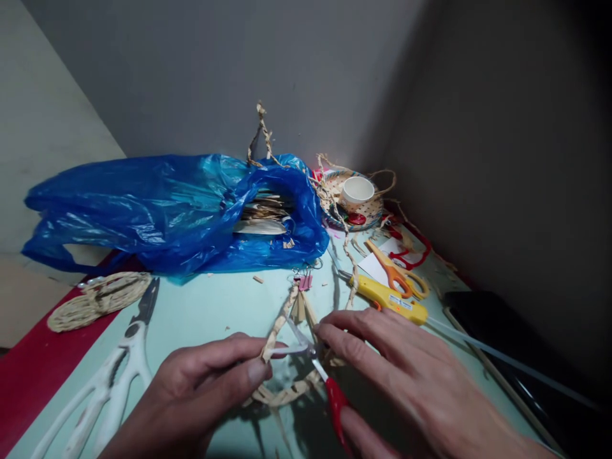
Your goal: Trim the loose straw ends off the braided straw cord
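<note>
My left hand (203, 382) pinches a pale straw strip (282, 350) between thumb and forefinger, next to a braided straw cord (282, 319) that runs up to a pink binder clip (303, 280). My right hand (406, 376) holds red-handled scissors (335, 398); their open blades meet the strip near the braid. The fingers of that hand stretch over the blades towards the cord. Loose straw pieces (287, 395) lie on the pale green table (210, 306) under both hands.
A blue plastic bag (167, 210) of straw lies at the back. White-handled shears (119, 370) and a woven straw piece (100, 296) are at the left. A yellow glue gun (389, 298), orange scissors (396, 271), a white cup (357, 190) on a woven mat and a dark tablet (502, 338) sit at the right.
</note>
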A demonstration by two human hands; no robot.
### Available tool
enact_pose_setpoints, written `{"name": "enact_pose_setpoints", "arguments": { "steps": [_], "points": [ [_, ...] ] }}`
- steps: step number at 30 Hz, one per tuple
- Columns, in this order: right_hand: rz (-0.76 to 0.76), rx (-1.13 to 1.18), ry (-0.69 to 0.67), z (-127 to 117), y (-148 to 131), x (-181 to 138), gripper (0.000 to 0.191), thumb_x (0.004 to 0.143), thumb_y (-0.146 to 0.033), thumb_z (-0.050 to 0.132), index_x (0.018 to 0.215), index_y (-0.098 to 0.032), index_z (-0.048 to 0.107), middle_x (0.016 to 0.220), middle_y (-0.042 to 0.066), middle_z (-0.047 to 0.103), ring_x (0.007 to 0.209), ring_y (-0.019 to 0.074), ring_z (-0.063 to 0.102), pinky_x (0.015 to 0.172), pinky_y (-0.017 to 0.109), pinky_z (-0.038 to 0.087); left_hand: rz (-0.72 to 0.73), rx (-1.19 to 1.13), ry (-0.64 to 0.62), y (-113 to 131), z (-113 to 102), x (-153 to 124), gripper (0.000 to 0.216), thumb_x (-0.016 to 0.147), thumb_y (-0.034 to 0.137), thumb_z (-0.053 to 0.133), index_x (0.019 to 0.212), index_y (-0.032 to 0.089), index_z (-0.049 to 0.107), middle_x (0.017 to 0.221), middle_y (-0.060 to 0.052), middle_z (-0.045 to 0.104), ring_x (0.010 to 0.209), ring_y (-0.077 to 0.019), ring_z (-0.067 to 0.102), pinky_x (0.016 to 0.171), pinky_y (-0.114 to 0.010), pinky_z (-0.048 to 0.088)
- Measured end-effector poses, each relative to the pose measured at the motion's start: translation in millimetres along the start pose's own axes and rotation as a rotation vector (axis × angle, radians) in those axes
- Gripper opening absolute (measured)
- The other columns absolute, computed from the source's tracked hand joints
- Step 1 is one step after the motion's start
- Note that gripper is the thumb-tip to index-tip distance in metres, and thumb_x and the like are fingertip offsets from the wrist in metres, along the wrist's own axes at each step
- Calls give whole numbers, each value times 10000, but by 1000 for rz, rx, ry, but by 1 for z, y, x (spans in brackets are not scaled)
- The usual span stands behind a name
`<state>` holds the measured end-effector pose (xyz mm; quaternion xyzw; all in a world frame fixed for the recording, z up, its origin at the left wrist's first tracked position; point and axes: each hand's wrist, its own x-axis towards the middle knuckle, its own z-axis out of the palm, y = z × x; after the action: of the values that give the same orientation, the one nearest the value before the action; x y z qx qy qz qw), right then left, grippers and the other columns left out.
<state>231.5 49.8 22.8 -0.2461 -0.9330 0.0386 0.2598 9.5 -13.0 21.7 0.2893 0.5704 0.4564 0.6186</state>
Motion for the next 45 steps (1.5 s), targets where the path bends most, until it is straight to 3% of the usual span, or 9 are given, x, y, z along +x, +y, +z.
{"name": "enact_pose_setpoints", "arguments": {
  "steps": [7, 14, 20, 27, 35, 40, 45],
  "points": [
    [-97, -104, 4, 7, -1, 9, 330, 893, -311, 542, 1146, -123, 641, 1067, 129, 722, 856, 278, 676, 672, 433, 541, 189, 165, 56, -5, -1, 3, 156, 684, 419, 805, 794, 314, 839, 821, 14, 773, 841, -225, 672, 747, -235, 540],
    [-108, -136, 97, 11, -5, 6, 313, 958, -240, 458, 1147, -101, 664, 1027, 89, 737, 815, 228, 668, 744, 415, 534, 292, 290, 15, -14, -1, 7, 179, 742, 404, 744, 881, 338, 835, 760, 11, 762, 762, -206, 661, 681, -236, 543],
    [-87, -106, 55, 9, -7, 1, 321, 967, -248, 456, 1160, -97, 664, 987, 70, 738, 817, 226, 655, 750, 404, 522, 299, 336, -41, -15, -3, 7, 235, 801, 394, 695, 982, 307, 818, 796, -9, 741, 831, -216, 653, 741, -242, 532],
    [-113, -107, 17, 8, -8, 6, 326, 1000, -165, 389, 1190, -70, 636, 970, 62, 729, 795, 211, 636, 747, 398, 484, 267, 339, -49, -14, -5, 8, 203, 814, 359, 708, 993, 380, 803, 917, 23, 751, 993, -211, 639, 829, -198, 511],
    [-111, -66, -72, 7, -9, 2, 322, 1010, -136, 340, 1127, -75, 634, 878, 61, 691, 746, 184, 608, 714, 351, 451, 256, 302, 28, -14, -3, 8, 136, 777, 348, 736, 873, 360, 831, 782, 14, 753, 864, -217, 651, 734, -212, 533],
    [-85, -42, -89, 3, -13, 3, 312, 984, -68, 322, 913, -131, 620, 803, 35, 656, 679, 170, 573, 694, 334, 430, 224, 353, -27, -8, -3, 9, 139, 768, 415, 718, 770, 330, 828, 829, 4, 773, 864, -226, 665, 762, -221, 545],
    [-18, 16, -79, 3, -11, 5, 283, 1011, -175, 340, 933, -158, 612, 777, 10, 646, 656, 154, 573, 671, 327, 413, 236, 356, 5, -3, 1, 5, 151, 793, 420, 689, 776, 331, 809, 725, 30, 716, 770, -187, 639, 721, -191, 520]
  ]
}}
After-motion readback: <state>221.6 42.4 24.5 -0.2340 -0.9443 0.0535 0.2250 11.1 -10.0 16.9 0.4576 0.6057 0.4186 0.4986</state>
